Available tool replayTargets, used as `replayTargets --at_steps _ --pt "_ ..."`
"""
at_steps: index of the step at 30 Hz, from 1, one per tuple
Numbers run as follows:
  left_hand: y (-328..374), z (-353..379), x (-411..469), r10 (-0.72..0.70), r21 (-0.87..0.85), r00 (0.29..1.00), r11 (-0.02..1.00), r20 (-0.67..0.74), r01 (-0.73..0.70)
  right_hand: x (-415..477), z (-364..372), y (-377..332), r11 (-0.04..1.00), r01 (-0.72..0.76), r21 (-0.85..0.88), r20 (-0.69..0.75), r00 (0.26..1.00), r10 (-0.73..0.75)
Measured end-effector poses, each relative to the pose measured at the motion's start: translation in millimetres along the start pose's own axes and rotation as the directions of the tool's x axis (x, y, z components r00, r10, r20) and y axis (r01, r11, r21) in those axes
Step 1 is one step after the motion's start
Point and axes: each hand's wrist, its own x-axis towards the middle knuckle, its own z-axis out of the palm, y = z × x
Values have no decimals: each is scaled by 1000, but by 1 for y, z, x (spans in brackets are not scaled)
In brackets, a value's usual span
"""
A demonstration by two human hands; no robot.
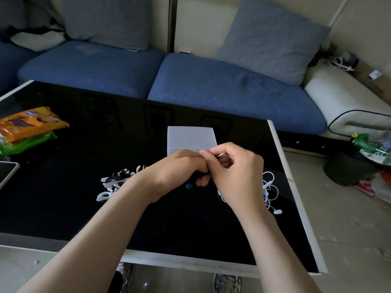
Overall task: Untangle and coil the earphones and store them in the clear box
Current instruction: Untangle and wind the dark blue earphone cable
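My left hand (182,168) and my right hand (234,172) meet above the black glass table (63,208), just in front of the clear box (191,137). My right hand pinches a small metal plug tip (221,155) of a dark earphone cable. My left hand curls round the dark cable bundle, and a blue earbud (188,185) hangs below its fingers. A tangled white pair of earphones (269,191) lies on the table right of my right hand, with one bud (277,211) nearest me.
An orange snack pack (29,121) on a green one lies at the table's far left. A white decal (114,182) marks the glass left of my left wrist. A blue sofa (211,85) stands behind the table; clutter sits on the floor at right.
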Motion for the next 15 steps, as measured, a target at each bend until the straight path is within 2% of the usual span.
replayTargets --at_steps 5,8,10,12,15 --pt "-3 -2 0 -15 -22 1000 1000 17 15 4 5 0 988 -154 -17 -31 988 153" --pt "-4 -5 1 -26 -189 1000 982 -7 24 6 8 -4 942 -311 128 176 942 287" --pt "-6 -8 1 -67 -281 997 958 -30 56 7 9 -11 886 -386 256 292 905 310" --pt "-8 -12 2 -109 -369 991 926 -75 74 8 8 -15 819 -449 358 351 877 328" --pt "-11 -22 0 -171 -509 975 857 -144 75 10 8 -14 773 -522 360 400 835 377"
